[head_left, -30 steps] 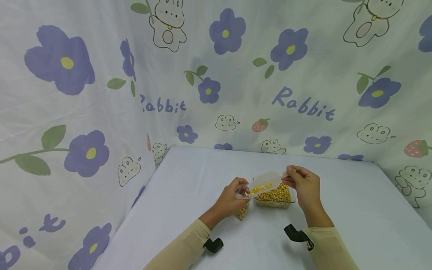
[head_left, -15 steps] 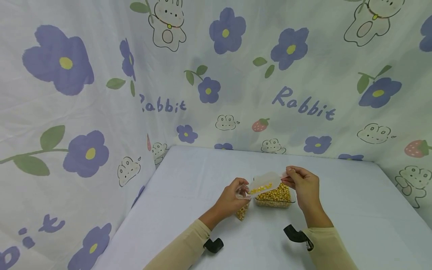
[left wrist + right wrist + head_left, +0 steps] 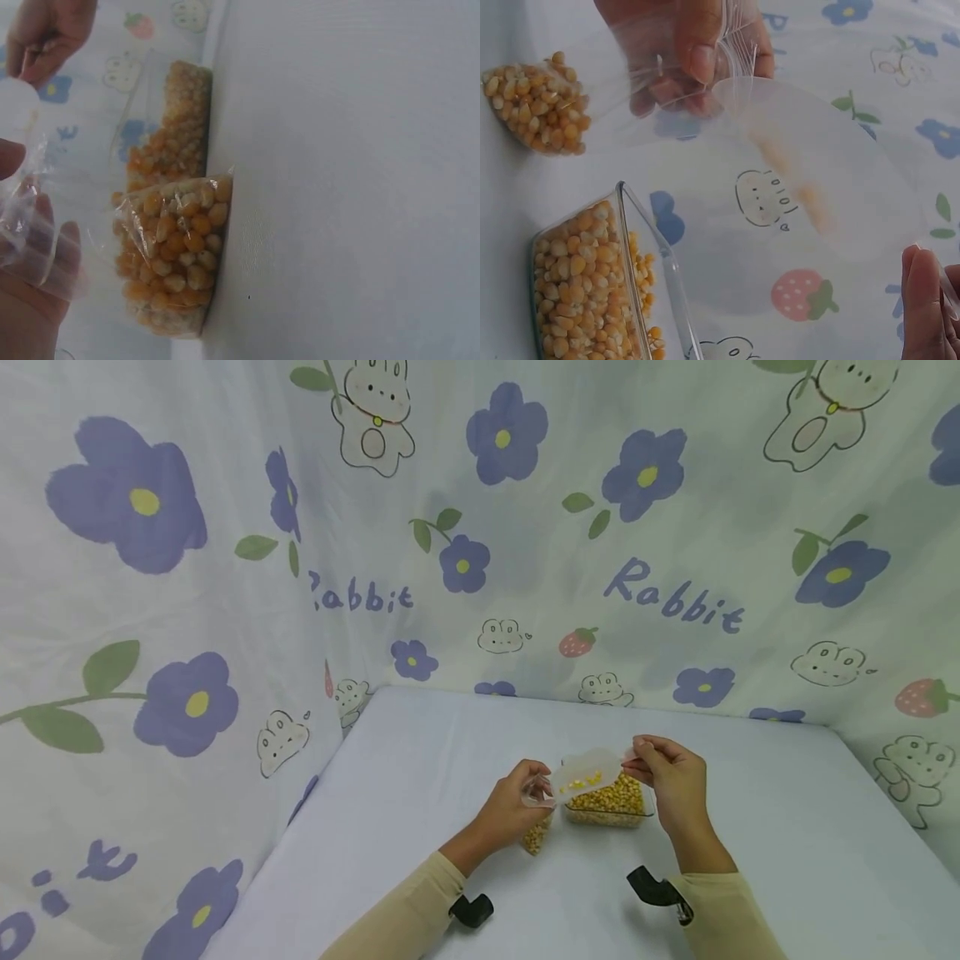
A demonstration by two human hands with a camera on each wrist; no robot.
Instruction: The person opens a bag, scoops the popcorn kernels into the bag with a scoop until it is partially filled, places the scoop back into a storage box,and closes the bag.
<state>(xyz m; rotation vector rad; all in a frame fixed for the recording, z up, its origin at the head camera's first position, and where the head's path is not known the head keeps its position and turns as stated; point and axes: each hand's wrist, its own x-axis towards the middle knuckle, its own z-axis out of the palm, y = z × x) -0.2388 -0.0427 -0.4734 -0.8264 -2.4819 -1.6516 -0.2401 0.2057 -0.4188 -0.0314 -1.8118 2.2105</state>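
My left hand (image 3: 504, 808) grips the mouth of a clear zip-lock bag (image 3: 547, 109), thumb and fingers around its top. Corn kernels (image 3: 176, 251) fill the bag's bottom, which hangs close over the table. Between thumb and fingertips, my right hand (image 3: 675, 781) pinches the handle of a translucent white scoop (image 3: 825, 142). The scoop slants down leftward, its front end at the bag's opening, with a few kernels showing through it. Below and behind the scoop, a rectangular glass container (image 3: 607, 817) holds a heap of corn kernels; the scoop covers part of it.
A white cloth covers the table (image 3: 420, 743). Patterned curtains (image 3: 525, 543) with flowers and rabbits rise behind it and on the left. Black camera mounts (image 3: 652, 887) stick out inward from both sleeves.
Fewer kernels lie in the scoop now, and those left are more spread out. Both hands keep nearly the same place and hold; the head view has tilted slightly.
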